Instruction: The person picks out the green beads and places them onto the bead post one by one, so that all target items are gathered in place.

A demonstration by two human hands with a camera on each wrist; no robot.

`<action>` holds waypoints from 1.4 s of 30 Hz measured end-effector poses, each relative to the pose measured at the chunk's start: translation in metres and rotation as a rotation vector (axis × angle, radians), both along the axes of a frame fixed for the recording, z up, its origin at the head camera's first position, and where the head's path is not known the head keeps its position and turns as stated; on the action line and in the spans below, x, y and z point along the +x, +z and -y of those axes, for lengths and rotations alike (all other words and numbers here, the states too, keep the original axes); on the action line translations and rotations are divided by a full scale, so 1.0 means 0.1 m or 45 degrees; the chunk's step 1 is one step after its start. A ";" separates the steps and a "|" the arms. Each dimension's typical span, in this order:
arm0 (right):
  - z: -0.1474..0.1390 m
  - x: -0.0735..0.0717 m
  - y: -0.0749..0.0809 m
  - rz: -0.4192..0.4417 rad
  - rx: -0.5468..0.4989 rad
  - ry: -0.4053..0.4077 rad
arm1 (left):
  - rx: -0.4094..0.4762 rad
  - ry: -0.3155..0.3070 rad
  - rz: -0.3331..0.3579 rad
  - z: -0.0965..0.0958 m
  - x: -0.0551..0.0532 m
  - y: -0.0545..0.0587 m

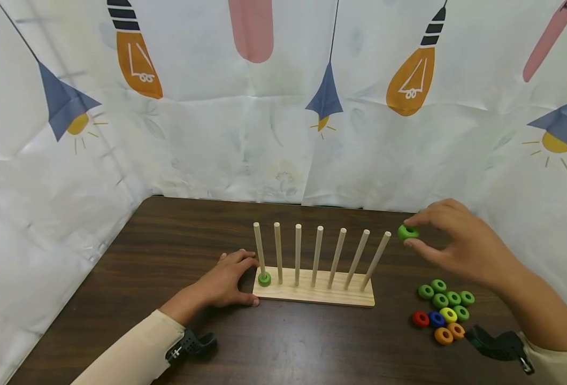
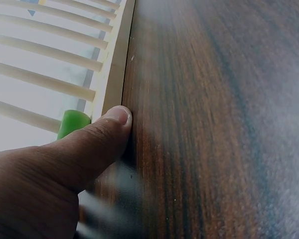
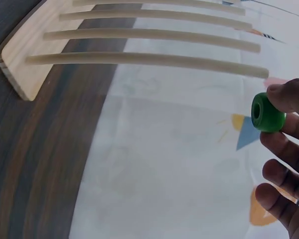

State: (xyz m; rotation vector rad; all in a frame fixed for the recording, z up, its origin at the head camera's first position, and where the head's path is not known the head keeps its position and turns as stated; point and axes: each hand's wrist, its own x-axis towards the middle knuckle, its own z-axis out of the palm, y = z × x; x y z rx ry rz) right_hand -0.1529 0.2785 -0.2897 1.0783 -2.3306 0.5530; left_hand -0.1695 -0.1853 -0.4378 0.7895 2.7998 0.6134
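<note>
A wooden peg board (image 1: 307,286) with a row of several upright pegs stands on the table. One green ring (image 1: 264,279) sits at the foot of its leftmost peg. My left hand (image 1: 225,280) grips the board's left end, thumb (image 2: 109,124) along the front edge and fingers behind. Raised to the right of the rightmost peg (image 1: 377,259), my right hand (image 1: 461,246) pinches another green ring (image 3: 268,112) between thumb and forefinger. The ring's hole shows in the right wrist view, facing the pegs, while the other fingers are spread loosely below.
Right of the board lie several loose green rings (image 1: 439,300), with a red ring (image 1: 420,319), a blue ring (image 1: 436,319), a yellow ring (image 1: 448,315) and two orange rings (image 1: 443,336) nearer me. A printed curtain (image 1: 245,149) hangs behind the dark wooden table (image 1: 187,224).
</note>
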 end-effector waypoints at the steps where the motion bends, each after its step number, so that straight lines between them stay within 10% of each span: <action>1: 0.01 0.00 0.01 -0.001 -0.004 0.007 | 0.000 0.000 0.001 0.00 0.00 0.00; 42: 0.47 -0.04 0.10 0.001 -0.126 0.106 | -0.011 0.001 -0.013 0.00 0.02 -0.01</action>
